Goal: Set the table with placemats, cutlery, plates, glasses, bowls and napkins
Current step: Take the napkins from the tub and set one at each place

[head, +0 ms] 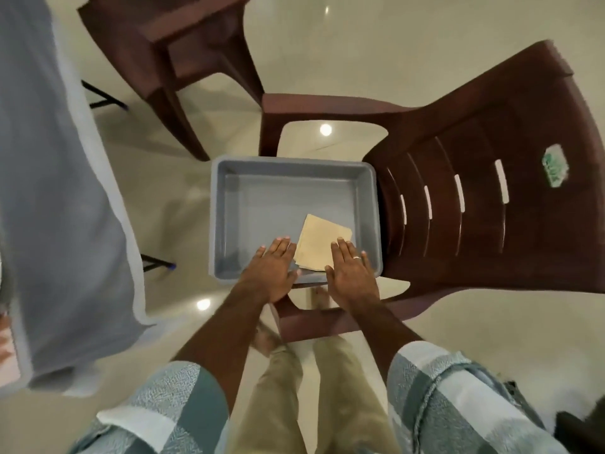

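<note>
My left hand [273,268] is flat, palm down, with its fingers straight and close together. It reaches over the near rim of the gray tub [220,224], and its fingertips come just beside the left edge of the napkin [319,245]. I can't tell if they touch the paper. My right hand [352,273] is flat too, fingers straight, and it has a ring [357,257] on one finger. Its fingers lie over the right near corner of the napkin. Neither hand is gripping anything.

Both my arms stretch forward and down, side by side, with a small gap between the hands. My checked sleeves [442,388] are rolled up near the elbows.

The napkin is tan and folded into a square. It lies flat in the tub, in the near right part, a bit turned. The rest of the tub floor is bare gray, so there is lots of room to the left and far side. The tub walls stand up all around.

The tub sits on the seat of a brown plastic chair [474,191]. Another brown chair [170,44] stands farther off. On my left the table with a blue-gray cloth [59,191] hangs close, with shiny floor [343,60] between it and the tub.
</note>
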The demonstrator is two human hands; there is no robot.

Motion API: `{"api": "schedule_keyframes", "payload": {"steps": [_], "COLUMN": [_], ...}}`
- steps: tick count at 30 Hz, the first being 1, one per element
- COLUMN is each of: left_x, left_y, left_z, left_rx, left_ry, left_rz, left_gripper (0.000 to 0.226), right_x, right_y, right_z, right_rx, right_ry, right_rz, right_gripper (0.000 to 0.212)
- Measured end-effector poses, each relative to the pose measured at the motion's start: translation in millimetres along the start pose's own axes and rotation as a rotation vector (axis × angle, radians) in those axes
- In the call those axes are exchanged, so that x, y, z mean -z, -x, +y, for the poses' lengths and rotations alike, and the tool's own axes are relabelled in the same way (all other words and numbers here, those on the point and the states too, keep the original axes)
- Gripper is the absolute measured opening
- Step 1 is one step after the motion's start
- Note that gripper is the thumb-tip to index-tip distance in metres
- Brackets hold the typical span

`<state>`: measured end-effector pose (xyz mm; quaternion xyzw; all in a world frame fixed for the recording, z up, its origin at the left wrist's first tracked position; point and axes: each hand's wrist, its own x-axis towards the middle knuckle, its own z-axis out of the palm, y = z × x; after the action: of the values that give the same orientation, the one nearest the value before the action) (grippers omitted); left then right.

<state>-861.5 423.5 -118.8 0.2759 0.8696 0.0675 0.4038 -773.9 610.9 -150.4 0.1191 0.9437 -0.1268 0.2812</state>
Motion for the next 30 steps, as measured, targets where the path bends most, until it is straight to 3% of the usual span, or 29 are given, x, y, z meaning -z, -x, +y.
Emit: {"api": "schedule_keyframes", "payload": {"steps": [9,17,26,30], "left_x": [-14,-50,-71,-76], "left_y": [-80,-159,-214,-221], "left_z": [-10,-3,15,25], "left_rx": [-0.010,0.352,0.626,0.691], "left_ry": [0.010,0.323,0.591,0.760], "left_rz": [-0.017,0.071,0.200,0.213], "left_gripper": [0.069,0.040,0.060,0.056], "right_x": [-33,-76,-101,-103], "right_y": [-73,-132,-151,-155], "right_z": [27,61,63,60], "right_rx": [-0.024,-0.019,-0.016,-0.031], "right_ry": [-0.002,0.089,0.029,-0.003], "right_rz": [-0.054,-0.157,-0.195,-0.197], "right_gripper": [0.060,0.057,0.060,0.057]}}
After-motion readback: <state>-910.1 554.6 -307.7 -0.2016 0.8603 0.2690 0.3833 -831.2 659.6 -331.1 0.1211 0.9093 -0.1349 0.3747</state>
